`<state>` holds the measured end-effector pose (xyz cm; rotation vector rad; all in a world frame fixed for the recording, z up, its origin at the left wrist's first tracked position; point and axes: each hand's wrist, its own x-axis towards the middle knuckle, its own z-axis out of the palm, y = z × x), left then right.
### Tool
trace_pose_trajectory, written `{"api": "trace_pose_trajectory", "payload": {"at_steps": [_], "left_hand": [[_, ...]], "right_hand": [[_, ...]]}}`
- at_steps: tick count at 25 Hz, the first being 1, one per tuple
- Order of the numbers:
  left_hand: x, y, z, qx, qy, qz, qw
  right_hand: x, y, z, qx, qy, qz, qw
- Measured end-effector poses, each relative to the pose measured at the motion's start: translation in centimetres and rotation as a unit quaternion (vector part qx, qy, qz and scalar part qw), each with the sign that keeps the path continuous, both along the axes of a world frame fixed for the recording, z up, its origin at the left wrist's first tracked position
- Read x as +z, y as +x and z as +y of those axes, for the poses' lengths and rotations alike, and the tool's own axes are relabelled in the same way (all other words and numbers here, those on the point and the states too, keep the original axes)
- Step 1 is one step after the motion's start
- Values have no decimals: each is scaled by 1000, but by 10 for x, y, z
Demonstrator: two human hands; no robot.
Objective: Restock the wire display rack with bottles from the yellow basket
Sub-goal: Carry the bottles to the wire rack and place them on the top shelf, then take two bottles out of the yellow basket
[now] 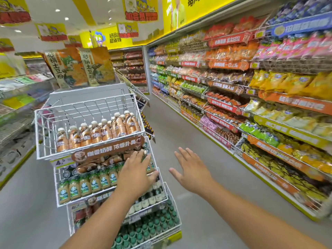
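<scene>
Left hand (135, 170), fingers straight, reaches over green-label bottles (89, 182) on the white wire display rack's (41, 133) second tier; right hand (191, 169), fingers spread, hovers above the aisle floor (179, 126), holding nothing.

bright | ceiling spotlights (57, 10) overhead | soft shadows | edges blurred, wide-angle bowed

Both forearms are bare, no sleeve reaching into view. The left hand (136, 172) and right hand (192, 171) wear no gloves, rings or watch.
</scene>
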<state>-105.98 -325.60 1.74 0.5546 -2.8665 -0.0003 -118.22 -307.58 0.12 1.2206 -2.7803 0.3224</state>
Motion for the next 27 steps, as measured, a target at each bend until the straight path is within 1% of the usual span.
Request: {"api": "trace_pose_trajectory", "payload": {"at_steps": [7, 11, 16, 19, 21, 24, 27], "left_hand": [[5, 55, 82, -87, -3, 21, 996], [-3, 73, 132, -134, 9, 25, 991], [-12, 75, 224, -198, 26, 28, 979], [-24, 73, 286, -233, 40, 19, 972], [-30, 67, 332, -249, 42, 20, 967], [-40, 51, 418, -275, 42, 11, 960], [-59, 35, 513, -310, 37, -9, 950]], "right_hand": [[-1, 79, 98, -63, -29, 10, 998], [-4, 117, 160, -99, 1, 12, 995], [-16, 142, 269, -166, 11, -2, 986], [-23, 154, 347, -191, -8, -23, 981], [-27, 158, 396, -204, -19, -22, 979], [-37, 164, 477, -223, -31, -38, 973], [-45, 171, 577, -253, -18, -30, 967]]}}
